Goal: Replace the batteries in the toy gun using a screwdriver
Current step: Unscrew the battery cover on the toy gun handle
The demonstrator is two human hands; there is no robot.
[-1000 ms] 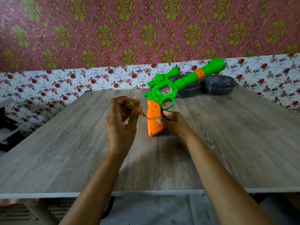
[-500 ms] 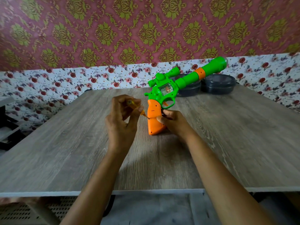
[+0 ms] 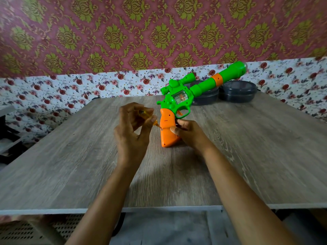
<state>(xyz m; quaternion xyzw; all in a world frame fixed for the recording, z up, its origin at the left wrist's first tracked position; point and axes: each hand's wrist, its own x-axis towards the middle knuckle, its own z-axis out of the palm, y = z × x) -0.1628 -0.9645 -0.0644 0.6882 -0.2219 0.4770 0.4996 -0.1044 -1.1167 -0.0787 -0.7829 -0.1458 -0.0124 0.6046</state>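
A green toy gun [image 3: 178, 99] with an orange grip [image 3: 167, 128] stands on its grip butt on the wooden table [image 3: 70, 165], barrel pointing up and to the right. My right hand [image 3: 187, 133] holds the grip from its right side, fingers curled round it. My left hand [image 3: 132, 131] pinches a small amber-handled screwdriver [image 3: 146, 116], whose tip meets the left side of the orange grip. The screwdriver's shaft is mostly hidden by my fingers.
Two dark round lidded containers [image 3: 237, 91] sit at the table's far edge behind the gun barrel. A flowered and patterned wall stands close behind. The table's near edge [image 3: 159, 208] runs below my forearms.
My left-hand fingers have shifted slightly on the screwdriver handle. The gun and my right hand have stayed in place.
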